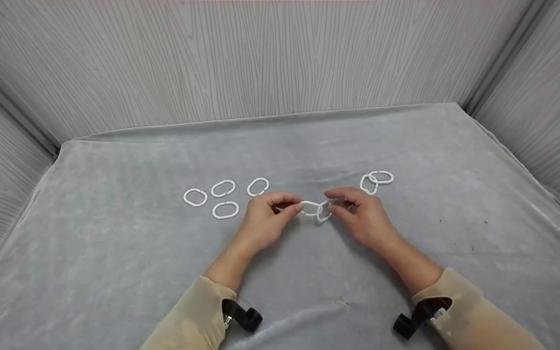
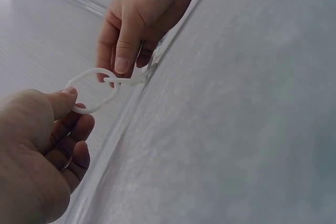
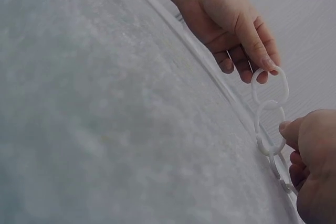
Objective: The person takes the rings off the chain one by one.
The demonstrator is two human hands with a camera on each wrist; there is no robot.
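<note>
My left hand pinches a white oval plastic chain link between thumb and fingertips, just above the cloth. Hooked through it is a second white link, pinched by my right hand with the thumb on its side. Beyond that, further links hang in the right wrist view, partly hidden by the right hand. Past the right fingers in the head view lie two interlocked white links; whether they join the held ones is hidden there.
Several loose white links lie apart from one another on the cloth, left of my left hand. Grey cloth covers the table, with a crease near the front. Pale wood-grain panels enclose the back and sides.
</note>
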